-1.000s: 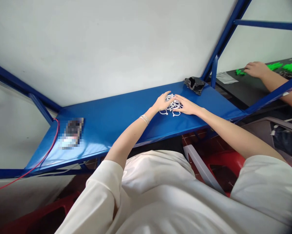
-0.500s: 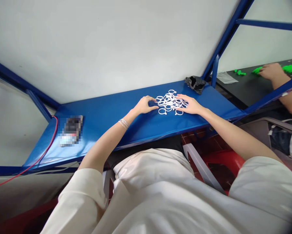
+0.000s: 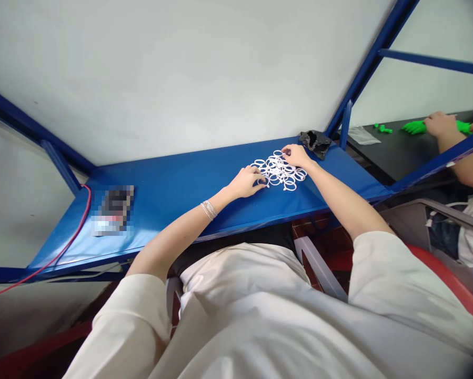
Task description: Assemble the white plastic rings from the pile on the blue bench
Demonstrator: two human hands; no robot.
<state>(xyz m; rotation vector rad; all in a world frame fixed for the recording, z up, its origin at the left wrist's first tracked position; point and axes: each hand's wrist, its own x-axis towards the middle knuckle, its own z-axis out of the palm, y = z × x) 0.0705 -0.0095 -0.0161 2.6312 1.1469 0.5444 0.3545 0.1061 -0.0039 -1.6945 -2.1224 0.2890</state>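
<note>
White plastic rings [image 3: 278,171] lie in a loose pile on the blue table [image 3: 173,179], several of them overlapping. At the pile's left edge is my left hand [image 3: 247,181], its fingers curved and apart over a ring at the near left. My right hand [image 3: 296,156] reaches the far side of the pile, with thumb and fingers pinched at the ring lying farthest back. Whether that ring is lifted cannot be made out.
A crumpled black bag [image 3: 315,143] sits at the back right of the table. A blurred-out flat object [image 3: 113,210] and a red cable [image 3: 75,237] are on the left. Blue frame bars flank the table. Another person's hands touch green pieces [image 3: 414,127] on a black table.
My right hand has moved from the pile's right side to its far edge and closed its fingers. My left hand has shifted right and nearer, over a ring.
</note>
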